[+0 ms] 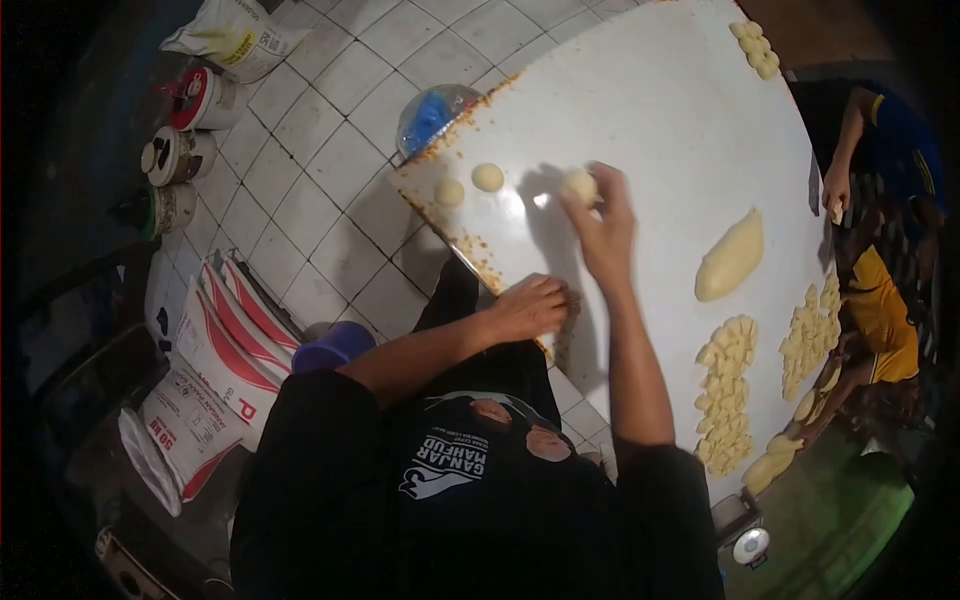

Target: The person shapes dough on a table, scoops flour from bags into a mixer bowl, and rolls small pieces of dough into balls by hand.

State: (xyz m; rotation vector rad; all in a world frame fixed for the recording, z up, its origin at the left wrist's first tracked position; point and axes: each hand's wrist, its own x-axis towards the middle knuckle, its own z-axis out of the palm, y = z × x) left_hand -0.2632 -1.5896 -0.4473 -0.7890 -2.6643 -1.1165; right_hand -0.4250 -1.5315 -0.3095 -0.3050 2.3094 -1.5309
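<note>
A round dough ball (579, 187) is pinched in the fingers of my right hand (606, 222), held over the white table with its shadow beside it. My left hand (532, 307) rests at the near edge of the table, fingers curled down and together; whatever is beneath them is hidden. Two smooth dough balls, one (488, 178) and another (449, 192), sit near the table's left corner. To the right of my right hand lies a large long lump of dough (730, 256).
The white table (640, 110) carries cut dough pieces (727, 395), more pieces (811, 335) and a shaped dough cluster (755, 50). Crumbs line its left edge. Other people's hands, one (837, 190), work along the right side. Sacks (200, 420), buckets (185, 155) and a purple tub (335, 346) stand left.
</note>
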